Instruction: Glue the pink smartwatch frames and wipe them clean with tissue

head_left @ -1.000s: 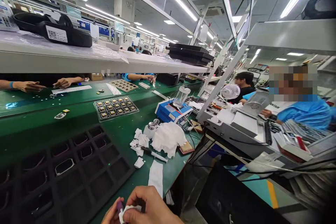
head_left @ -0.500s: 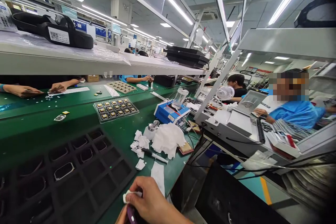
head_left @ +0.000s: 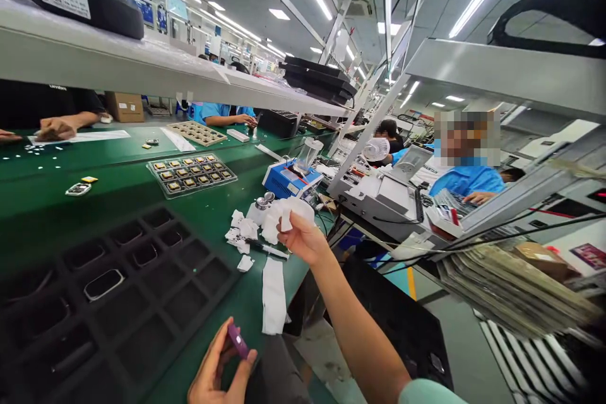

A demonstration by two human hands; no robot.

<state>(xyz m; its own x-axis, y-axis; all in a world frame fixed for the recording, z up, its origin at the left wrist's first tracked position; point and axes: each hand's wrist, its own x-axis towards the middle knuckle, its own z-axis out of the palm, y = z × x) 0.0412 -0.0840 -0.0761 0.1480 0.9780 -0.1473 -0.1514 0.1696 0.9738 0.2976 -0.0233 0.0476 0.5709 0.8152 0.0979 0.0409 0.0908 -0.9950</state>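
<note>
Low in the view, my left hand [head_left: 215, 369] grips a small purple casing [head_left: 238, 341] by its edges, between thumb and fingers. The casing is seen nearly edge-on, with a pale mark on its side. My right hand [head_left: 305, 237] is raised farther forward, closed on a piece of white tissue [head_left: 286, 221]. Behind it lies a crumpled heap of white tissue [head_left: 271, 227]. Below that hand are a syringe-like tube [head_left: 269, 249] with a dark end and a folded white strip [head_left: 273, 297].
A black foam tray [head_left: 151, 322] with rounded frames in some pockets covers the left. Beyond it are a clear tray of yellow-topped parts [head_left: 192, 173] and a blue machine [head_left: 288, 180]. A shelf [head_left: 180, 79] crosses above. Co-workers' hands [head_left: 59, 128] work across the bench.
My right hand has moved away from the purple casing, forward and up, with the white tissue. My left hand and the casing now show more fully. The view has shifted right and down.
</note>
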